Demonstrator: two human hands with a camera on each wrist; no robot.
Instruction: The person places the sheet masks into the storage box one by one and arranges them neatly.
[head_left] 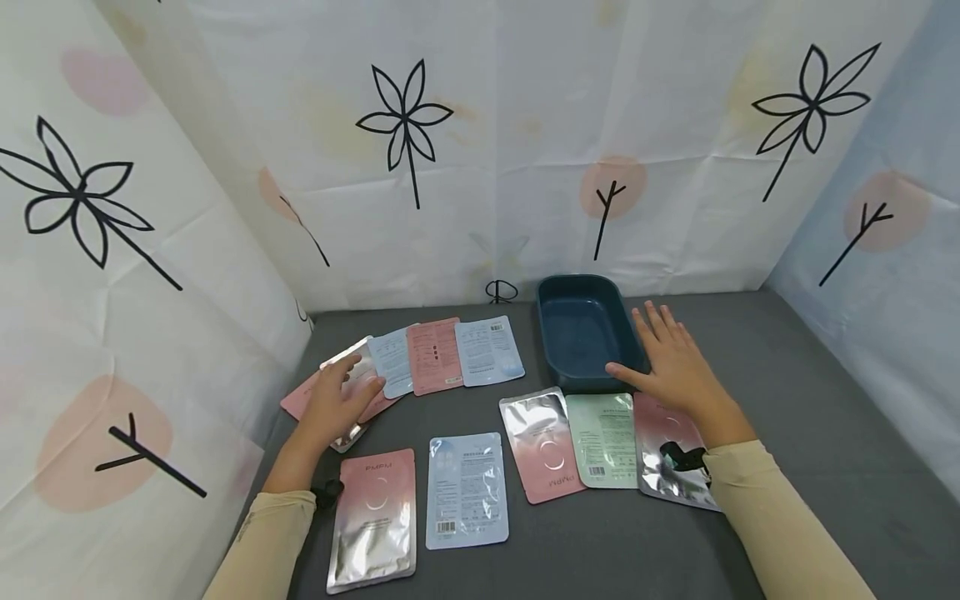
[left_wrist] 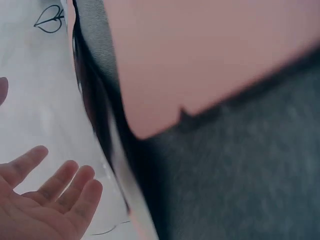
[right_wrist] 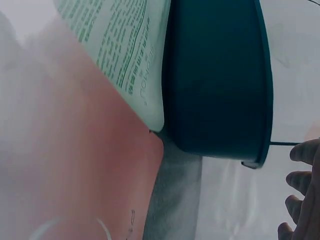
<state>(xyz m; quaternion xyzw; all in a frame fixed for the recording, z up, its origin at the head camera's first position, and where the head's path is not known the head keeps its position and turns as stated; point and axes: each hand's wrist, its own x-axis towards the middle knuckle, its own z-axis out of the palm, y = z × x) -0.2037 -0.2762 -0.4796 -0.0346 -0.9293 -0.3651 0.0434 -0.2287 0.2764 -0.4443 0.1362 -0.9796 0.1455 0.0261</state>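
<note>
Grey cloth covers the table (head_left: pixel 780 400), and on it we see flat packets in two loose groups, with a dark blue basin (head_left: pixel 588 329) right of centre. Our left hand (head_left: pixel 333 408) is left of centre in the frame, over the left end of a fanned row; its fingers bend loosely and grip nothing, and we cannot tell whether the fingertips touch the pink-and-silver packet (head_left: pixel 300 397) beneath. From there the row overlaps rightward: a light blue packet (head_left: pixel 392 362), a pink packet (head_left: pixel 435 357) and a pale blue packet (head_left: pixel 489 352).

Our right hand (head_left: pixel 671 371) is right of centre, fingers spread wide and holding nothing. Its thumb overlaps the basin's near right corner in the head view; we cannot tell whether it touches.

At lower left lies a large pink-silver packet (head_left: pixel 372 521), and just right of it a blue printed packet (head_left: pixel 468 492). Below the basin we find a tilted pink packet (head_left: pixel 543 446), a green packet (head_left: pixel 602 440) and, partly under our right wrist, a shiny pink packet (head_left: pixel 660 433). Pale sleeves (head_left: pixel 787 508) cover both forearms. Behind stands a white cloth wall (head_left: pixel 495 125) with black line-drawn flowers (head_left: pixel 405 117).
</note>
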